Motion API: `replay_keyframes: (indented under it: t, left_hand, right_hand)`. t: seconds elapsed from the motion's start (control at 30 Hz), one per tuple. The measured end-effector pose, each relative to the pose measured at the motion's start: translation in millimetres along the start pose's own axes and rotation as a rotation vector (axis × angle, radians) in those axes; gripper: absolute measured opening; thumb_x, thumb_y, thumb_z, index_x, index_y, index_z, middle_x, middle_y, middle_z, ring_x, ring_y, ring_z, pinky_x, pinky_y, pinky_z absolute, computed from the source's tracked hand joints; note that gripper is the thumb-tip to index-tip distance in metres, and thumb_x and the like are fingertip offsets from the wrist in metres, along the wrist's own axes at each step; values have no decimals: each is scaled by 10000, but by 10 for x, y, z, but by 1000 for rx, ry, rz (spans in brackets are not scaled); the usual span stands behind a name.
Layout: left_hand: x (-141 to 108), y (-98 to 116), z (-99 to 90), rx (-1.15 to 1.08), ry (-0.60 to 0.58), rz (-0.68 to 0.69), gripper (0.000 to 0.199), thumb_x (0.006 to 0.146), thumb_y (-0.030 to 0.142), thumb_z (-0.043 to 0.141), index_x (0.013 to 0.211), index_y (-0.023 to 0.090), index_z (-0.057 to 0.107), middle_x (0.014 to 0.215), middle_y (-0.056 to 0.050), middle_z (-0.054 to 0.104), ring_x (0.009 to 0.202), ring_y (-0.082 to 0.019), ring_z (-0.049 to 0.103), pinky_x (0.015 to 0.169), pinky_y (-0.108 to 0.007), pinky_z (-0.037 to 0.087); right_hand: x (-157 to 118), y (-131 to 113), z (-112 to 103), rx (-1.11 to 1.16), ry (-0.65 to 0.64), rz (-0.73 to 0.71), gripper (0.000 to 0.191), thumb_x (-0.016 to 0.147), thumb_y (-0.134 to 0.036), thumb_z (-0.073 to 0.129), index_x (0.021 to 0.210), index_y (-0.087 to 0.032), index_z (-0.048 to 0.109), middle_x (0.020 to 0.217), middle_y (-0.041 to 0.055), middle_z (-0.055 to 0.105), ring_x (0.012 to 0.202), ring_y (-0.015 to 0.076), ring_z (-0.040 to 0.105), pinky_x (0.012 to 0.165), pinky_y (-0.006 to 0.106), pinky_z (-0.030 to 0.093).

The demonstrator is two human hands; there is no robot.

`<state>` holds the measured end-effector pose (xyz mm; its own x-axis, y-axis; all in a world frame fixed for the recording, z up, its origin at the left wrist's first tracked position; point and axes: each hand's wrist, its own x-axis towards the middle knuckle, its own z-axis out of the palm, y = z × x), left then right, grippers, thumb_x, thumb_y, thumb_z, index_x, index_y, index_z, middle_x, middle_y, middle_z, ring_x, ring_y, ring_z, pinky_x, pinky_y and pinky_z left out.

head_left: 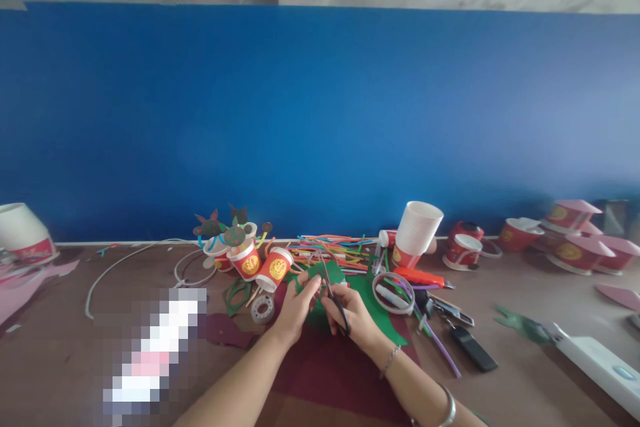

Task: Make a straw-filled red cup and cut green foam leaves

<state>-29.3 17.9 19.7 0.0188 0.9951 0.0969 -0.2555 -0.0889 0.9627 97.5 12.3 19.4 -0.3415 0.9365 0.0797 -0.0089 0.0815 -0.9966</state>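
My left hand (299, 303) pinches a piece of green paper (327, 272) in front of me, thumb on top. In my right hand (350, 310) is a pair of scissors (341, 313) with dark handles, its blades pointing up and away beside the green paper. Whether the blades touch the paper I cannot tell. Below both hands lie a dark red sheet (330, 373) and a larger green sheet (395, 328). A roll of tape (263, 309) sits just left of my left hand, near a dark red paper scrap (227, 330).
Red and white paper cups with animal shapes (245, 260) stand at the left. Colourful pipe cleaners (330, 247) lie behind my hands. To the right are a stack of cups (417, 230), a red-orange cutter (420, 277), a black key fob (473, 347) and a white glue gun (595, 360).
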Motion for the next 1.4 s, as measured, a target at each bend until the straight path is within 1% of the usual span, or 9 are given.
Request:
replay_keyframes:
  t: [0.17,0.37,0.53,0.77,0.97,1.17,1.4]
  left_hand:
    - [5,5,-1,0,23,-20,279,723,408,613,662,140,567,525,50,436,478,-64,376,456,-189,276]
    - [5,-11,8,-31,106,-45,295,697,424,634,686,140,559,543,46,462,488,-64,385,461,-189,277]
    - [10,-26,9,-46,87,-30,298,717,427,619,676,152,514,533,52,446,487,-66,380,460,-192,271]
    - [11,-27,13,13,70,-6,329,744,442,585,633,165,447,530,63,416,461,-57,346,451,-190,268]
    - [1,-51,9,17,0,-34,313,753,453,572,674,163,483,552,51,447,461,-63,366,437,-190,257]
    - [19,-58,-4,28,2,-13,309,754,439,575,661,160,483,546,56,410,467,-62,349,442,-191,250]
    - [23,-58,-5,10,41,-9,328,726,433,602,610,167,449,531,57,437,469,-63,361,455,-191,271]
  right_hand:
    - [5,-1,1,6,-4,8,256,710,-381,638,665,-164,510,395,-79,453,298,60,415,310,152,293]
    - [8,-14,5,4,-2,20,270,700,-395,642,670,-161,512,388,-78,451,290,61,413,300,148,279]
    - [2,-31,3,-3,-8,13,274,709,-401,635,666,-160,511,381,-76,448,292,58,411,304,145,276]
    - [9,12,-10,9,-20,12,280,717,-411,633,696,-158,515,398,-64,484,306,70,446,301,145,278]
    - [29,99,-27,64,-34,-11,289,742,-430,609,786,-156,528,487,-45,532,387,88,512,331,147,327]
    - [25,64,-28,40,-18,-22,262,739,-399,620,730,-159,516,425,-71,480,325,59,438,318,144,294]
    - [21,27,-18,23,-18,-14,268,732,-395,620,673,-165,497,390,-77,461,293,54,409,298,143,258]
